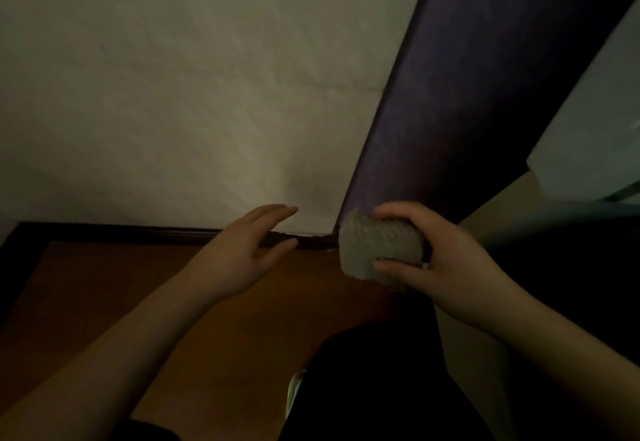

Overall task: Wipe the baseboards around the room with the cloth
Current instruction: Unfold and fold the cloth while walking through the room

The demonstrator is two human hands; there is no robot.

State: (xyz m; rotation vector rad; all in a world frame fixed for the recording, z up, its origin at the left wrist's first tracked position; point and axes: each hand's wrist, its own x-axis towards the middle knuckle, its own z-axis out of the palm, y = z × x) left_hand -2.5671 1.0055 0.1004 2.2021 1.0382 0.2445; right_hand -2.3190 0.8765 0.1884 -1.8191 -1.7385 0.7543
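Observation:
A dark baseboard (138, 233) runs along the foot of the pale wall (173, 94), meeting the brown wooden floor (138, 285). My right hand (436, 257) is closed around a folded grey textured cloth (377, 250), held just above the floor near the corner where the baseboard ends. My left hand (252, 243) hovers flat with fingers stretched out, empty, in front of the baseboard and a little left of the cloth. Part of the baseboard is hidden behind my left fingers.
A tall dark purple panel or door edge (467, 94) rises from the corner on the right. A pale object (588, 129) juts in at the far right. My dark-clothed knee (363, 371) is at the bottom centre. The scene is dim.

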